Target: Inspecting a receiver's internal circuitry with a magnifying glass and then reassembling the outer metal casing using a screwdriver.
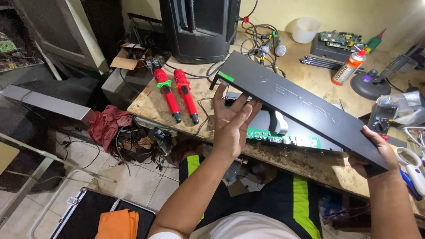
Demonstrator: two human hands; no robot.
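A long flat black metal cover panel (301, 99) is tilted up above the workbench. My right hand (376, 148) grips its near right corner. Under the panel's left part, my left hand (232, 126) is raised palm up with fingers spread, fingertips touching or just below the panel's underside. Beneath the panel a green circuit board (287, 139) lies inside an opened device chassis on the bench.
Two red microphones (179, 95) lie on the bench's left part. A large black speaker (199, 26) stands behind. A spray can (349, 66), white cup (305, 30), cables, multimeter (383, 117) and magnifier (409, 161) crowd the back and right. An open case with orange cloth (117, 223) sits on the floor.
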